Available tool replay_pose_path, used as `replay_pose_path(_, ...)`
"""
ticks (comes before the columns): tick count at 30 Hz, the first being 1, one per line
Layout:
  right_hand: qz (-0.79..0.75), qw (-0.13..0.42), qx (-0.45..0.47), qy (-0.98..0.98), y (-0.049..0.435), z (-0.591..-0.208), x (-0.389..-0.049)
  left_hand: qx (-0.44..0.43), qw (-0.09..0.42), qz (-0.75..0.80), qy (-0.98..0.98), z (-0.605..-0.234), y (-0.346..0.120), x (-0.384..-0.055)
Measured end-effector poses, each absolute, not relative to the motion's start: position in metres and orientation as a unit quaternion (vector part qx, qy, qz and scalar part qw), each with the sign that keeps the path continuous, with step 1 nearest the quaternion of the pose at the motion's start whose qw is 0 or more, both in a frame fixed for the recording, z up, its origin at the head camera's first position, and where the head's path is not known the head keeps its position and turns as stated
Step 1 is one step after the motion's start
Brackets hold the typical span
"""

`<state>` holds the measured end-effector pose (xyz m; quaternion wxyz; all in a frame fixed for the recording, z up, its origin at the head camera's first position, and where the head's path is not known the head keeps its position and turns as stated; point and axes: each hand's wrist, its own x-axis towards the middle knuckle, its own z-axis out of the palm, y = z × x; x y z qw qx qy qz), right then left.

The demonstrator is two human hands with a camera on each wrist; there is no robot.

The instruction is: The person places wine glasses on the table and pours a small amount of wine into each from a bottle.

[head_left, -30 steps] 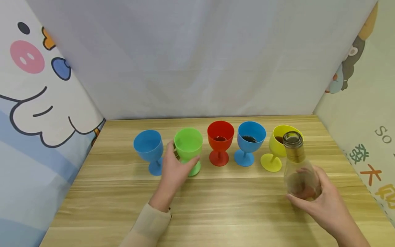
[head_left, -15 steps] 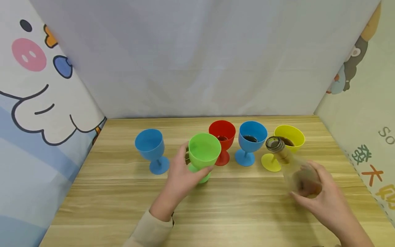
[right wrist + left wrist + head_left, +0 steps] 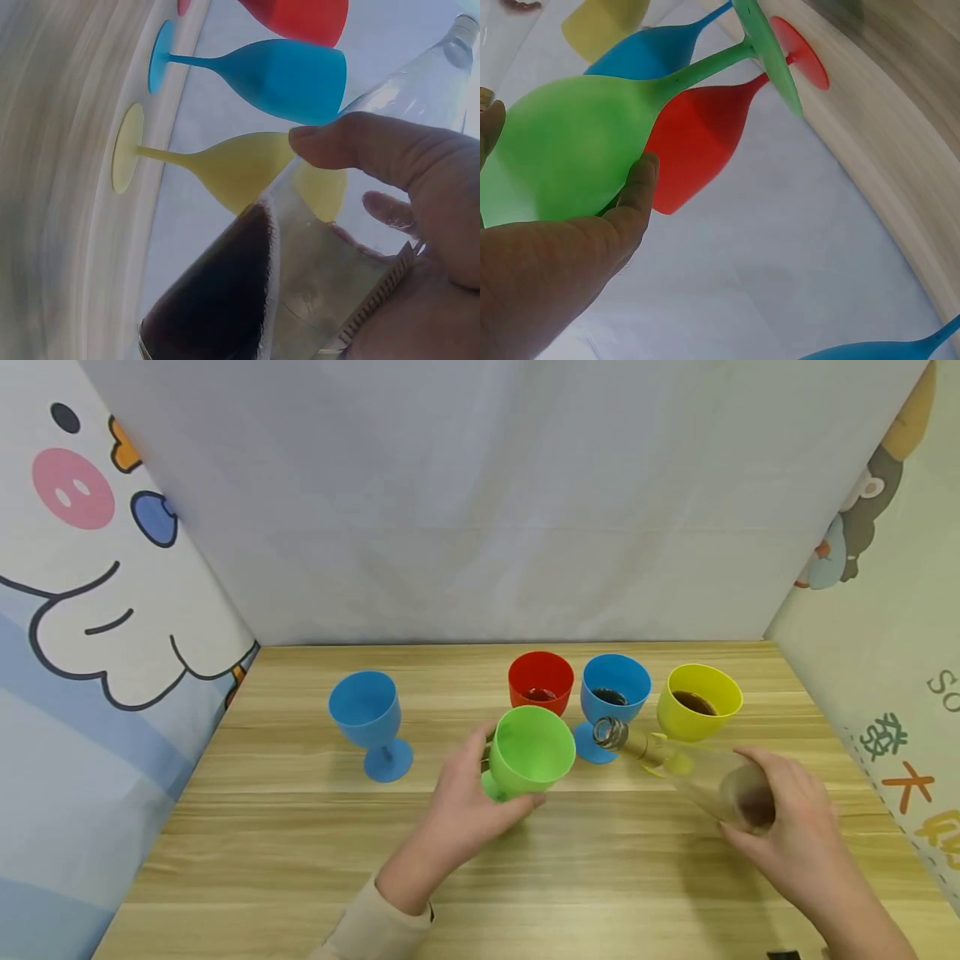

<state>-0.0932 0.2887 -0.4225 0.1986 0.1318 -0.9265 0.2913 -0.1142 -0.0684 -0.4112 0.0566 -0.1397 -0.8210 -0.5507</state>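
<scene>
My left hand (image 3: 472,806) grips the bowl of a green goblet (image 3: 532,750), lifted off the table and tilted to the right. Its inside shows no liquid. In the left wrist view the goblet (image 3: 570,150) is seen from the side, its foot raised. My right hand (image 3: 795,827) holds a clear glass bottle (image 3: 705,777) round its body, leaning left with its mouth toward the green goblet and a gap between them. Dark liquid (image 3: 217,300) lies in the bottle's lower part in the right wrist view.
Behind the green goblet stand a red goblet (image 3: 541,681), a blue goblet (image 3: 617,685) and a yellow goblet (image 3: 697,697), each with dark liquid inside. Another blue goblet (image 3: 365,710) stands at the left on the wooden table (image 3: 262,860). A pale cloth wall (image 3: 480,527) closes the back.
My left hand has lifted the green goblet from the row and brought it right and nearer, tilting it. The bottle has tipped from nearly upright to leaning left, its mouth lower.
</scene>
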Motion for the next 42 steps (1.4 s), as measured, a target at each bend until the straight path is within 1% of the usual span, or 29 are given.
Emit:
replay_pose_path(5, 0.257, 0.212, 0.119, -0.935, 0.290, -0.422, -0.095, -0.160, 0.052, -0.544, -0.822, -0.411, -0.065, -0.113)
replay_pose_path(12, 0.231, 0.261, 0.135, -0.927, 0.294, -0.420, -0.100, -0.158, 0.045, -0.519, -0.839, -0.407, -0.066, -0.113)
replay_pose_path(17, 0.210, 0.285, 0.147, -0.923, 0.298, -0.418, -0.102, -0.157, 0.035, -0.513, -0.843, -0.405, -0.067, -0.113)
replay_pose_path(25, 0.180, 0.297, 0.157, -0.925, 0.301, -0.411, -0.103, -0.175, 0.034, -0.503, -0.846, -0.405, -0.068, -0.112)
replay_pose_path(30, 0.165, 0.294, 0.159, -0.928, 0.303, -0.407, -0.105, -0.172, 0.029, -0.495, -0.851, -0.404, -0.067, -0.112)
replay_pose_path(42, 0.138, 0.313, 0.186, -0.921, 0.308, -0.402, -0.107, -0.167, -0.013, -0.472, -0.865, -0.407, -0.066, -0.111)
